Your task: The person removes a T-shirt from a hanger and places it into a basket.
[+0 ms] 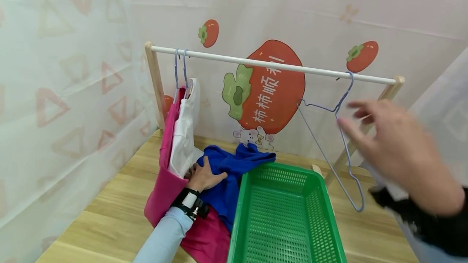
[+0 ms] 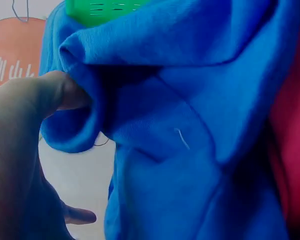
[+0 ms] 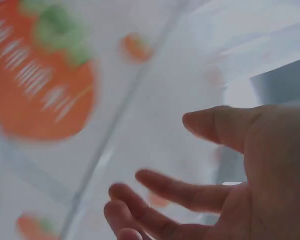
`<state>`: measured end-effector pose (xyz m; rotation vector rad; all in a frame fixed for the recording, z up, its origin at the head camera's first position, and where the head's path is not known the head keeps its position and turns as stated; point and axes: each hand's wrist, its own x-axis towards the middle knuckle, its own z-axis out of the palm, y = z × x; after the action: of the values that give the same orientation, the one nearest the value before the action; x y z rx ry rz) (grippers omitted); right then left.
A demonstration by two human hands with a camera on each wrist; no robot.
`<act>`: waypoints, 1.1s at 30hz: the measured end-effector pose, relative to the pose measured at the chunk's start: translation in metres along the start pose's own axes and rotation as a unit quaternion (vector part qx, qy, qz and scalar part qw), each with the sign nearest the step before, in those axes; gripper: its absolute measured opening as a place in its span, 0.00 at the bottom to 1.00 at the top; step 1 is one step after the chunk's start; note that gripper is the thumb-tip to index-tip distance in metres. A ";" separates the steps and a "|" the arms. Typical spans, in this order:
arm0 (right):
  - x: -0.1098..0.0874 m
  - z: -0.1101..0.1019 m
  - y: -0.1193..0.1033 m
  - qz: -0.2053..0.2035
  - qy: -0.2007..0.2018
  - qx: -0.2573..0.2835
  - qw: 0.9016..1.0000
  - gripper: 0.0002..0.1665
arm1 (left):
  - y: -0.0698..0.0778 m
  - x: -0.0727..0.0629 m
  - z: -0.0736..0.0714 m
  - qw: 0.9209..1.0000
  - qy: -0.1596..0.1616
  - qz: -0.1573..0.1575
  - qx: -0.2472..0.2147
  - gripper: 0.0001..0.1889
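Observation:
My left hand (image 1: pixel 205 177) lies on a crumpled blue garment (image 1: pixel 228 192), thumb and fingers spread apart. In the left wrist view the thumb (image 2: pixel 65 92) touches a fold of the blue cloth. Up at the right my blurred right hand (image 1: pixel 396 143) is in the air beside a bare blue wire hanger (image 1: pixel 343 182) that hangs from the rail. Its thumb (image 3: pixel 210 122) and loosely bent fingers stand apart with nothing between them in the right wrist view.
A white rail (image 1: pixel 234 58) on wooden posts spans the table. White (image 1: pixel 183 141) and pink (image 1: pixel 165 180) garments hang on hangers at its left. A green basket (image 1: pixel 239 214) stands in front, with pink cloth (image 1: pixel 208 236) beside it. A printed curtain (image 1: pixel 157 23) backs the table (image 1: pixel 98 222).

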<state>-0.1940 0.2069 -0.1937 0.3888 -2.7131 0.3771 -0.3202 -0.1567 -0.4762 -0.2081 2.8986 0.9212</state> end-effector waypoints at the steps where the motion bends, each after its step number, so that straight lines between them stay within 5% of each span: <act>1: -0.013 0.005 -0.016 -0.029 0.004 0.015 0.999 0.32 | 0.000 0.001 0.000 1.000 0.003 0.001 0.009 0.60; 4: -0.034 0.037 -0.062 -0.103 -0.063 0.044 0.992 0.27 | 0.002 0.006 0.006 0.999 0.023 0.011 0.029 0.56; 8: -0.006 0.112 -0.095 -0.105 -0.229 0.052 0.966 0.39 | 0.011 0.008 0.017 0.997 0.050 0.047 0.041 0.41; 14: 0.071 0.236 -0.071 -0.053 -0.344 0.014 0.937 0.54 | 0.022 0.003 0.038 0.993 0.028 0.109 0.018 0.29; 19: 0.095 0.292 -0.046 -0.016 -0.399 0.043 0.916 0.70 | 0.030 -0.003 0.032 0.978 0.064 0.182 -0.081 0.14; 21: 0.099 0.305 -0.040 -0.049 -0.389 0.116 0.913 0.66 | 0.041 -0.006 0.019 0.966 0.077 0.209 -0.130 0.07; 25: 0.111 0.305 -0.036 -0.150 -0.299 0.220 0.916 0.34 | 0.069 -0.011 -0.010 0.937 0.115 0.247 -0.219 0.10; 28: 0.120 0.276 -0.043 -0.152 -0.209 0.205 0.944 0.20 | 0.089 -0.015 -0.034 0.911 0.160 0.288 -0.248 0.10; 30: 0.124 0.248 -0.050 -0.136 -0.142 0.174 0.965 0.18 | 0.104 -0.022 -0.054 0.900 0.183 0.314 -0.239 0.09; 33: 0.124 0.201 -0.059 -0.123 -0.053 0.144 0.980 0.13 | 0.131 -0.041 -0.090 0.884 0.199 0.367 -0.211 0.07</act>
<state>-0.3506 0.0634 -0.3129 0.8368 -2.6713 0.6974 -0.3049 -0.0993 -0.3233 0.8400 3.1125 1.8071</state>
